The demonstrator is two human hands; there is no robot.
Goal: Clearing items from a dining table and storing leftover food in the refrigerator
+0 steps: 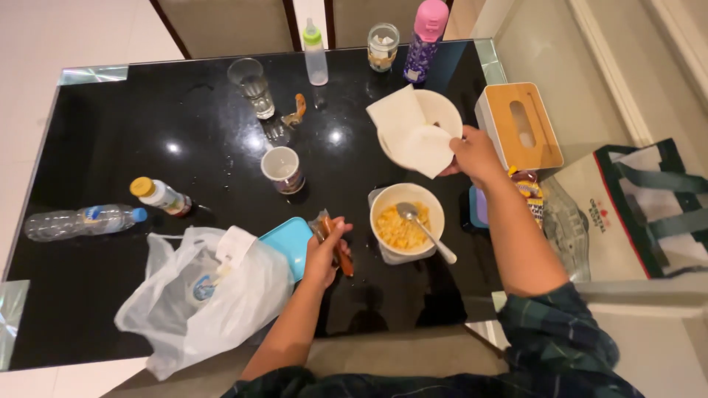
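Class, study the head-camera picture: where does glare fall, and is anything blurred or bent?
Head view: bright ceiling-light spots glare on the glossy black table; the table edges bow from wide-angle distortion; the left hand, gripping a brown object, and the right hand, at the white bowl with a paper napkin, look sharp.

1. Indoor light, warm-ish, med brightness; overhead sources.
2. Black glossy desk (pixel 110 140) acts as a mirror: several small specular hot spots, e.g. near the mug (pixel 282 169) and the drinking glass (pixel 253 86).
3. Shadows soft, mostly lost in the dark top; dim reflections of arms at the near edge.
4. White bowl (pixel 440 112) and napkin (pixel 409 133) near clipping, detail thin.
5. Wide-angle lens: desk edges splay outward, corners stretched.
6. Focus OK overall; slight softness at the left hand (pixel 328 254).
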